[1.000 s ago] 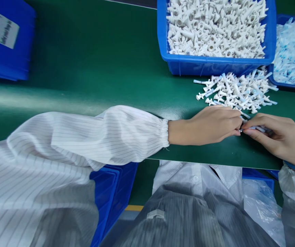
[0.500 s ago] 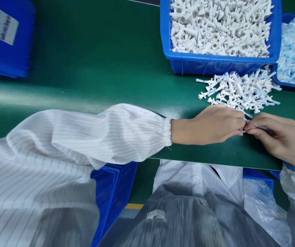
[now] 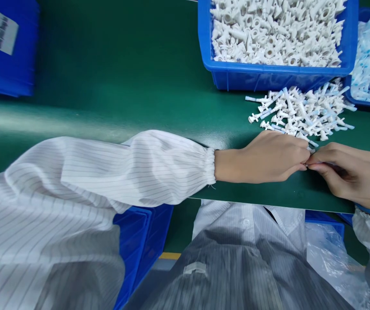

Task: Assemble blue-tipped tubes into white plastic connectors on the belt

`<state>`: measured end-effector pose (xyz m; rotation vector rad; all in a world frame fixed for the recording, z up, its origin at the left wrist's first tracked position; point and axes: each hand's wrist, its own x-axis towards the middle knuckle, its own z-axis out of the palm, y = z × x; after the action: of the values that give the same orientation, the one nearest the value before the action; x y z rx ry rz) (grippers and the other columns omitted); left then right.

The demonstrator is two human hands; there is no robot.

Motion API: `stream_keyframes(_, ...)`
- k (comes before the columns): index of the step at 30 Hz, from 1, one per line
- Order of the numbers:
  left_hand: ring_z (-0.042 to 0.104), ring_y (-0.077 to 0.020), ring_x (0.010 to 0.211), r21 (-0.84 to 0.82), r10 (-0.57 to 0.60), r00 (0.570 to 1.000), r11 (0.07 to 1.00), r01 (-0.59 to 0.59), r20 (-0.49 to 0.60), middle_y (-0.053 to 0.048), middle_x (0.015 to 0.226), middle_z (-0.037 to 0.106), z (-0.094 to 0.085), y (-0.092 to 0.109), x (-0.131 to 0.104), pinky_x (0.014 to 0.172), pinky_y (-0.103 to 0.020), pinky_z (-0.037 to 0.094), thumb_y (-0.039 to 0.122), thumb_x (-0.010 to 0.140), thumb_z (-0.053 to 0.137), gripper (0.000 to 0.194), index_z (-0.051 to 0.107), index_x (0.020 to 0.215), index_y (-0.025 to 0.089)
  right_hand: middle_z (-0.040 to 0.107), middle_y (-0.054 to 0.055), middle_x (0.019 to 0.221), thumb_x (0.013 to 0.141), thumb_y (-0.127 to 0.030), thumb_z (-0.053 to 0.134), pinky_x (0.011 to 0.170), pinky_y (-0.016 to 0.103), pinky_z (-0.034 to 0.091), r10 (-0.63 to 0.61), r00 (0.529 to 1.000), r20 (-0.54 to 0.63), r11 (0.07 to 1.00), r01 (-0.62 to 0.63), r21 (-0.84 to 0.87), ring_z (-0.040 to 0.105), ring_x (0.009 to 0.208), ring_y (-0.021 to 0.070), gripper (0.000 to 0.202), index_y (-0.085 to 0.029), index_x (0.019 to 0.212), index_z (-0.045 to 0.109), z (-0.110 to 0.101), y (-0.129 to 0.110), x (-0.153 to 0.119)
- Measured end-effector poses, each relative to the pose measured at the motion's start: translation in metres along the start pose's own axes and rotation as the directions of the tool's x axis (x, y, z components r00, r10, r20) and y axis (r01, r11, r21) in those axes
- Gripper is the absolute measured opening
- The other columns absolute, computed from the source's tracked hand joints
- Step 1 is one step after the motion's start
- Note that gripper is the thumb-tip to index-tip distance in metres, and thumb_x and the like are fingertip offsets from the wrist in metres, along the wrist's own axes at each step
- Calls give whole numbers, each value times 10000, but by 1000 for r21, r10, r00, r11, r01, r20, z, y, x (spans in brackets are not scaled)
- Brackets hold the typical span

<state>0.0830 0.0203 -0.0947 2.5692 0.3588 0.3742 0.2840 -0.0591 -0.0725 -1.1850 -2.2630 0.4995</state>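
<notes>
My left hand [image 3: 269, 157] reaches in from the left, back of the hand up, its fingers closed in a pinch. Its fingertips meet those of my right hand [image 3: 354, 172], which is also pinched shut. Between them only a sliver of a small white plastic part [image 3: 306, 165] shows; the fingers hide the rest. Just beyond my hands lies a loose pile of white plastic fittings [image 3: 296, 110], many with pale blue translucent tubes on them. My left knuckles overlap the near edge of this pile.
Behind the pile, a blue bin [image 3: 278, 77] holds many white fittings. Another blue bin [image 3: 368, 102] at the right contains pale blue translucent pieces. A labelled blue bin [image 3: 7, 71] stands far left on the green table [image 3: 123, 64]. Below its edge are blue crates [image 3: 140, 241] and a clear plastic bag [image 3: 330, 254].
My right hand has shifted slightly, and its fingertips now press closer against my left ones. Less of the small part shows between them. The view has moved a little.
</notes>
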Motion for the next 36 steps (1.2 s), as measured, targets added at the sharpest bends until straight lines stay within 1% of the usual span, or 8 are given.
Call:
stream_keyframes(11, 615, -150, 754, 50, -91, 994, 995, 88, 61, -50, 825, 672, -7, 9, 3, 533, -314, 225, 168, 990, 455, 252, 660, 845, 150, 649, 26, 798, 929, -23, 572, 574, 281, 445, -151, 989, 8, 943, 146, -299, 596, 670, 158, 209, -219, 1003, 575, 2, -7, -3)
stream_keyframes(15, 627, -152, 783, 61, -108, 992, 993, 104, 62, -44, 860, 680, -7, 10, 2, 525, -325, 210, 105, 961, 461, 236, 649, 824, 146, 605, 33, 796, 906, 38, 444, 540, 306, 409, -174, 979, 109, 908, 202, -368, 549, 673, 184, 307, -222, 1022, 558, -2, -12, -1)
stream_keyframes(19, 633, -154, 817, 59, -114, 991, 992, 110, 64, -40, 879, 685, -8, 11, 2, 550, -323, 228, 70, 941, 470, 226, 638, 810, 145, 452, 24, 692, 924, 6, 352, 489, 337, 325, -172, 956, 239, 877, 259, -404, 430, 587, 204, 302, -230, 889, 539, -10, -22, 8)
stream_keyframes(26, 608, -150, 768, 78, -78, 981, 995, 65, 180, -28, 824, 676, -15, 1, 8, 581, -297, 268, 98, 956, 497, 243, 675, 799, 151, 410, 23, 702, 868, 40, 349, 501, 326, 300, -158, 953, 258, 853, 264, -450, 394, 596, 200, 309, -217, 819, 512, -8, -23, 9)
stream_keyframes(29, 628, -158, 820, 88, -42, 960, 996, 18, 278, -37, 893, 700, -30, -3, 12, 624, -280, 316, 241, 1009, 510, 280, 728, 850, 170, 497, 31, 751, 893, 18, 353, 530, 314, 362, -138, 956, 257, 896, 231, -379, 482, 629, 189, 275, -193, 916, 528, -10, -14, 4)
stream_keyframes(31, 650, -184, 895, 122, -94, 957, 991, 62, 275, -50, 942, 713, -47, -2, 17, 697, -269, 371, 333, 1001, 555, 269, 760, 917, 181, 570, 39, 804, 965, -37, 384, 573, 298, 407, -124, 965, 233, 919, 200, -340, 553, 681, 178, 217, -192, 974, 535, -14, -7, 3)
stream_keyframes(34, 665, -230, 1003, 202, -169, 976, 969, 139, 140, -81, 966, 716, -80, 3, 24, 864, -317, 432, 366, 1000, 539, 332, 785, 1003, 144, 625, 45, 855, 1031, -143, 471, 626, 295, 418, -76, 991, 107, 921, 111, -373, 606, 752, 178, 110, -209, 1023, 558, -23, 5, 5)
stream_keyframes(36, 644, -244, 1107, 278, -224, 974, 938, 206, 32, -88, 1057, 698, -100, 2, 26, 971, -390, 410, 329, 1039, 350, 483, 773, 1082, 101, 642, 55, 873, 1038, -192, 513, 644, 307, 411, -43, 998, 38, 908, 55, -416, 618, 776, 188, 72, -213, 1050, 582, -28, 13, 8)
